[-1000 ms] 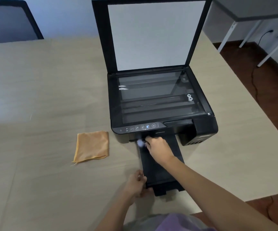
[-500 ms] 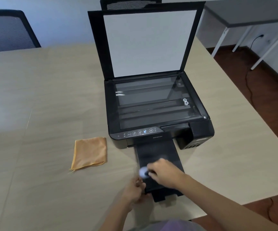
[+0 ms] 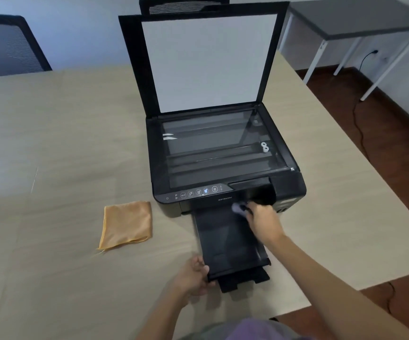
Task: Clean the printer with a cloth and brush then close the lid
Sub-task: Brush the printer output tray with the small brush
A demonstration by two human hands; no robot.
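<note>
Since the frame half a second back, the right hand (image 3: 263, 220) has swept from the near end of the output tray (image 3: 225, 241) up to its root, just under the printer's (image 3: 223, 153) front slot, carrying the brush (image 3: 239, 207) with it — the pale bristle tip is blurred, so its exact contact with the tray I cannot tell.

From the head view, the only one there is: the right hand is closed around the dark handle of the brush, bristles pointing left toward the slot. The left hand (image 3: 193, 278) pinches the near left corner of the tray, fingers curled over its edge, steadying it. The lid (image 3: 208, 62) stands open and nearly upright behind the scanner glass (image 3: 213, 148). An orange cloth (image 3: 126, 224) lies folded flat on the bench (image 3: 51, 155), just left of the printer and touching nothing.

As a judgement: the tray is thin plastic on a sliding extension, light and springy, so it wants support from below or at a corner, as the left hand gives it, not pressure in the middle. The brush is light and needs only a loose hold. The cloth is soft and limp — best pinched at an edge or gathered in the palm. The lid is hinged at the back and should be taken by its free top edge and lowered slowly onto the fragile glass.
</note>
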